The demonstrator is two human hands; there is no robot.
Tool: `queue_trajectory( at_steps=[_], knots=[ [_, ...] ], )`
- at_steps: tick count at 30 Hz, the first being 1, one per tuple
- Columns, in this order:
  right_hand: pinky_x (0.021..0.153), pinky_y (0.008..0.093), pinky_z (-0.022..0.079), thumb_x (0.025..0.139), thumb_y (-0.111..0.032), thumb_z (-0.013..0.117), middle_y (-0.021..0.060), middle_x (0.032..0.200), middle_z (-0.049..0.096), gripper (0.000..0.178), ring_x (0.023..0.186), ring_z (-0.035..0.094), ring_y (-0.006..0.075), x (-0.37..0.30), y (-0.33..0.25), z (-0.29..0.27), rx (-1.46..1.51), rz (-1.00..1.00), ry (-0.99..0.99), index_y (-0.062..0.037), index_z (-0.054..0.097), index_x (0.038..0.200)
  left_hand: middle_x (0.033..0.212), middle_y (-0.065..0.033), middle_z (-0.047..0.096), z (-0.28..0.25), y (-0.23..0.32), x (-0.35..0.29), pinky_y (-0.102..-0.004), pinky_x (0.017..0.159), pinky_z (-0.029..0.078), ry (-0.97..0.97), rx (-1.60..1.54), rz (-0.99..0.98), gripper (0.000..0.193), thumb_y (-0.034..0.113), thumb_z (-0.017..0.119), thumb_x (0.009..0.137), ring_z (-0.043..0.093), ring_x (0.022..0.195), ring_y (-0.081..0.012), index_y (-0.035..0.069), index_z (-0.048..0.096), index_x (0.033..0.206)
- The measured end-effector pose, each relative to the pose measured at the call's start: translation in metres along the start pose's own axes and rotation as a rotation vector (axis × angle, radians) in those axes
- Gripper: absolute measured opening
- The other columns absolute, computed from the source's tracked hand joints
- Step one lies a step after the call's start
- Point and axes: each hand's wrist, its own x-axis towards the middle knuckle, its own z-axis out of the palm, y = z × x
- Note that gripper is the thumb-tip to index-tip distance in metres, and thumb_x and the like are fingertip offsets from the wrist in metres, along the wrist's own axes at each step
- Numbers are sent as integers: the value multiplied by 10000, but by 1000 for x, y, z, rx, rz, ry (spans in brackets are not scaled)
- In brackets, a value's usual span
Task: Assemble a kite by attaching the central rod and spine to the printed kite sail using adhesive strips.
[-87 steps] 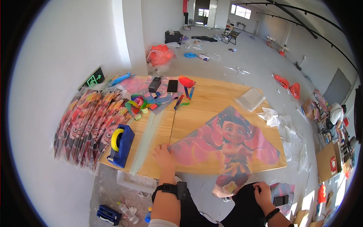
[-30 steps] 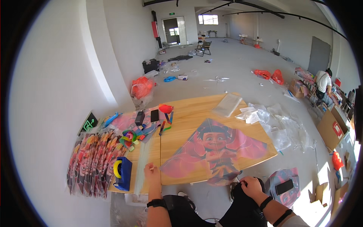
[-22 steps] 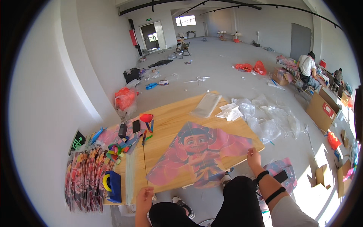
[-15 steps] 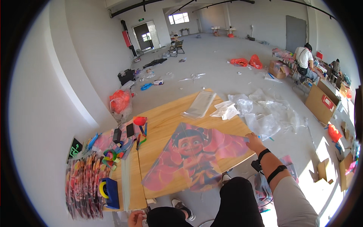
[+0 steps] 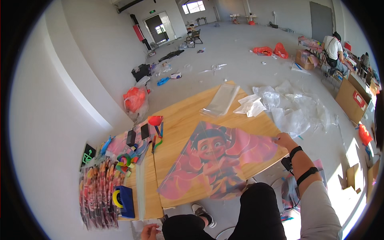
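A triangular kite sheet (image 5: 216, 154), printed with a cartoon child on pink and red, lies spread on the wooden table (image 5: 176, 124). Its lower part hangs past the near edge. My right hand (image 5: 285, 142) pinches the kite's right corner at the table's right edge. Low at the bottom of the picture, beside my black-clad knee, is my left hand (image 5: 149, 232). Its fingers are loosely curled and a little apart, with nothing visible in them. A stack of folded printed kites (image 5: 100, 194) hangs over the table's left end, beside a blue tape dispenser (image 5: 127, 202) with yellow tape.
Pale thin rods (image 5: 141, 192) lie along the table's left part, near coloured tape rolls (image 5: 125, 161) and a phone (image 5: 145, 131). Clear plastic sleeves (image 5: 222, 100) and white paper (image 5: 250, 105) are at the far edge. Crumpled plastic (image 5: 296, 112) covers floor beyond. A co-worker (image 5: 333, 52) sits far right.
The whole view has shifted, so the scene sits further right and higher. My right hand, still on the kite's corner, has moved slightly right. The left hand stays low near my knee.
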Motion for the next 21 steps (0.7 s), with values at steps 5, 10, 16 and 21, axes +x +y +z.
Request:
queue_trajectory(
  at_steps=[5,10,16,21],
  knots=[
    [747,436,531,746,-386,774,193,868,705,376,870,680,365,-11,-5,-2,49,6,68,-27,705,832,1074,-101,689,-2,-7,1,-306,802,544,-3,45,22,233,172,571,1016,655,909,-185,7,658,1155],
    [789,445,532,759,-394,755,194,921,714,379,909,677,372,-12,14,-2,14,25,20,-38,719,884,1061,-87,695,0,-4,-1,-303,801,536,-41,-4,20,227,163,561,1019,653,891,-168,19,657,1165],
    [796,454,529,771,-406,723,199,926,715,387,920,674,382,-9,26,5,-6,1,16,-33,719,877,1066,-92,703,-3,-9,-6,-302,791,533,-32,15,57,219,156,559,1016,657,867,-162,24,661,1158],
    [768,453,530,765,-395,715,195,923,718,370,912,676,380,-8,25,9,-42,-6,6,-35,718,851,1055,-95,712,-4,-16,-6,-302,793,534,-31,-13,48,217,149,565,1010,666,863,-168,20,663,1154]
  ],
)
